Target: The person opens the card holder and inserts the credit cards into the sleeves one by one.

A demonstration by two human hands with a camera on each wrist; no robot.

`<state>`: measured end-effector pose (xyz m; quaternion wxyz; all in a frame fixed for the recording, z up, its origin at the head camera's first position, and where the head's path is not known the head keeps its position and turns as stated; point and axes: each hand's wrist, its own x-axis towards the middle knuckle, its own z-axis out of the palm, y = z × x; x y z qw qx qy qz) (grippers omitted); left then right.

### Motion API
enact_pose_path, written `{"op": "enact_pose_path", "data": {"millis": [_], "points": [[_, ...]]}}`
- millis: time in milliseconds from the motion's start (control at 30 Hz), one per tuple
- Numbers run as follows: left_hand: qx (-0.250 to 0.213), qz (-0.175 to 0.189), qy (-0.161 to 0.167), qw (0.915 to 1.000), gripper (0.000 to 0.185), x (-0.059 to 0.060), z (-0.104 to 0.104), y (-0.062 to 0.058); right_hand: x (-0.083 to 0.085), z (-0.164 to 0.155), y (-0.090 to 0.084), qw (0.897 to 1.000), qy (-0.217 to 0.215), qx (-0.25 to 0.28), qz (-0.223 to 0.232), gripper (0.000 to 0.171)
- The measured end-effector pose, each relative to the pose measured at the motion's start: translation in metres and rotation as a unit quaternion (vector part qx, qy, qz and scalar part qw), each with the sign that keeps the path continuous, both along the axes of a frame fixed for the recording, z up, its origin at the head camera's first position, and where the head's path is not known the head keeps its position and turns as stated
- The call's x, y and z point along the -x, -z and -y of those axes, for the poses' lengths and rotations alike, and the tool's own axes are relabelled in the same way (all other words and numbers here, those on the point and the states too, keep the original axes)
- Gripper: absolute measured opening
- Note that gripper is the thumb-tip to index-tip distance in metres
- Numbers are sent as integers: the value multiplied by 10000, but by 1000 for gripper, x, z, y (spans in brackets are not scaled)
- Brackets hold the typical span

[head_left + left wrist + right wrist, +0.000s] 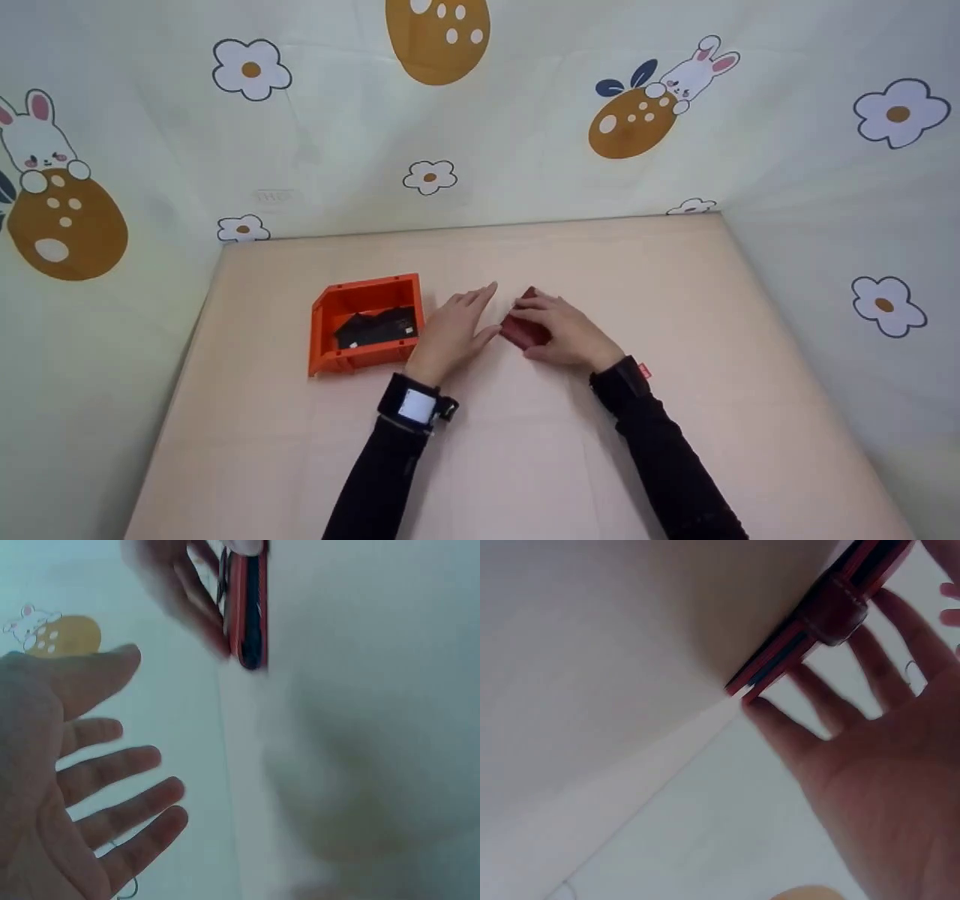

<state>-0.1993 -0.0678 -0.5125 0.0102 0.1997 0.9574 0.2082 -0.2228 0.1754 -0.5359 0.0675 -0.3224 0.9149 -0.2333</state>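
Black sleeves (375, 480) nearest us, over a pale creased counter (510, 465); bunny-and-flower wall covering (337, 135) backs and flanks it. We see right grip (568, 331), thumb and fingers holding a dark-red wallet (518, 332) on the counter; left grip (451, 330) spread, empty, between wallet and orange bin (321, 358).

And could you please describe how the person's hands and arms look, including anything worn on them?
The left hand and right hand are ungloved, and both sleeves are black. On the left is a black band with a pale rectangular panel and a small dark side piece; on the right, a dark strap with a small red tag.
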Motion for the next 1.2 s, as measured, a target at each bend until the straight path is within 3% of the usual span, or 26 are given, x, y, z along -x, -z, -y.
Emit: {"op": "enact_pose_path", "data": {"millis": [133, 267, 367, 533, 633, 833, 1033, 1200], "points": [[-63, 536, -71, 9985, 74, -7, -11, 9, -5, 12, 2, 9974, -652, 178, 238, 73], [-481, 917, 145, 9945, 88, -10, -17, 21, -5, 15, 0, 9923, -1074, 454, 405, 73], [-866, 1004, 360, 9905, 94, -8, -18, 28, -5, 15, -1, 9892, -1292, 508, 467, 71], [-1107, 1005, 425, 9878, 96, -6, -16, 34, -3, 14, -1, 9868, -1489, 358, 534, 71], [-1137, 942, 417, 9882, 96, -5, -15, 35, -1, 12, -2, 9871, -1379, 473, 668, 64], [-1227, 949, 285, 9875, 99, -4, -15, 36, 3, 9, -5, 9911, -706, 921, 646, 45], [-1296, 760, 344, 9880, 93, -5, -15, 37, 0, 13, -6, 9960, -519, 655, 330, 43], [-1275, 692, 235, 9891, 90, -6, -16, 39, -6, 20, -5, 9985, -106, 490, -208, 24]]}}
